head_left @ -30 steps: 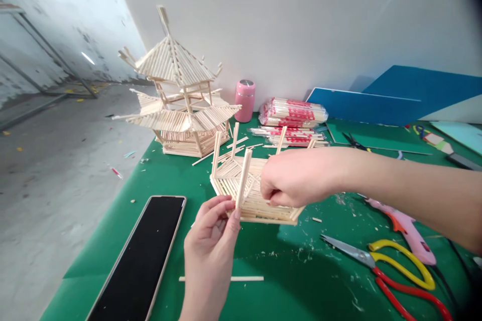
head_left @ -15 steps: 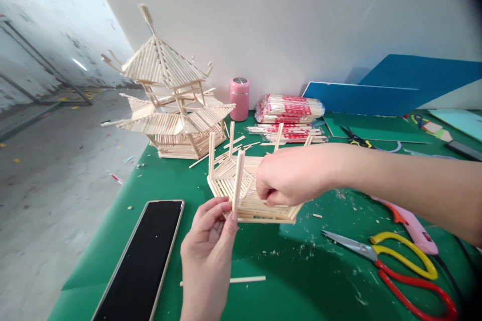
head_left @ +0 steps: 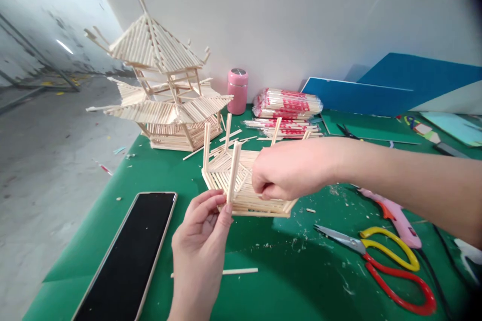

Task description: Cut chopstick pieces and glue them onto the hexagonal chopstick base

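Note:
A small hexagonal stick base (head_left: pixel 263 204) with upright posts stands in front of me, built of pale wooden sticks. Thumb and fingers of my left hand (head_left: pixel 203 235) pinch the foot of the near post (head_left: pixel 234 168) at the base's front left corner. My right hand (head_left: pixel 286 170) reaches in from the right, curled closed over the floor of the base. Its fingertips point down and are hidden, so what they hold, if anything, does not show. A loose stick (head_left: pixel 241 271) lies on the green table behind my left wrist.
A finished stick pagoda (head_left: pixel 158 100) stands back left. A phone (head_left: pixel 128 256) lies at left. Scissors (head_left: pixel 380 256) and a pink glue gun (head_left: pixel 395 218) are at right. Behind are a pink jar (head_left: pixel 237 93), bagged chopsticks (head_left: pixel 288 104) and blue boards (head_left: pixel 361 95).
The view has shifted slightly, so everything sits a little further left and most things higher. Both hands keep their places at the base; the left still pinches the post.

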A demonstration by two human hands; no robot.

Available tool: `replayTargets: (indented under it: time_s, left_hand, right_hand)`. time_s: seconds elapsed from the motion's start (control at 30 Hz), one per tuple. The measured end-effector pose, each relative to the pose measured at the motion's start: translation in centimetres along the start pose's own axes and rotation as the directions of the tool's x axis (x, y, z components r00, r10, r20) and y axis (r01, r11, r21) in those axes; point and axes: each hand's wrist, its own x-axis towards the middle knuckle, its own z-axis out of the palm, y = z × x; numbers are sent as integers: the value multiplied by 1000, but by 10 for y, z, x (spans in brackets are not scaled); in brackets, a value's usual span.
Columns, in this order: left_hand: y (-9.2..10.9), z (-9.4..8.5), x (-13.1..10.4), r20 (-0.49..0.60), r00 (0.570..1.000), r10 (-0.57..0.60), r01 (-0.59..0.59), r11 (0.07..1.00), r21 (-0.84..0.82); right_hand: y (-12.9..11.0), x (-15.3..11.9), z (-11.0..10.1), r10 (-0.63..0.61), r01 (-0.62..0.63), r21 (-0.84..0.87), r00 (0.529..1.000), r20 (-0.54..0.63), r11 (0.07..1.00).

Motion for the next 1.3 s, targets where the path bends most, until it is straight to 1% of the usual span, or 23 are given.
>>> replayTargets:
  time_s: [0.1, 0.27, 0.4, 0.63, 0.93, 1.07, 1.23, 1.3]
  left_hand:
    - [-2, -2, -1, 17, 1000, 1, -1, 1000, 18]
    - [-5, -5, -1, 64, 998, 15, -18, 999, 40]
    - [-4, -4, -2, 47, 999, 19, -20, 999, 29]
    - [-2, -4, -2, 64, 998, 8, -9, 1000, 21]
    - [-1, -3, -3, 47, 999, -5, 5, 1000, 11]
    - [-2, -4, -3, 48, 999, -1, 1, 1000, 17]
    - [-5, -5, -3, 45, 999, -8, 7, 1000, 17]
    - [-5, -5, -2, 51, 999, -12, 11, 1000, 7]
  right_hand:
    - [2, 0, 3, -12, 12, 0, 1000, -7, 1000]
    - [5, 1, 11, -23, 22, -29, 998, -53, 999]
    - [4, 0, 13, -19, 18, -16, 999, -48, 1000]
    - [3, 1, 13, -17, 17, 7, 999, -38, 1000]
    - [3, 0, 13, -10, 11, 29, 999, -45, 1000]
    - [3, 0, 14, -5, 6, 22, 999, -40, 1000]
    - [3, 3, 17, -33, 34, 52, 999, -31, 998]
    - [2, 2, 15, -23, 24, 61, 999, -25, 998]
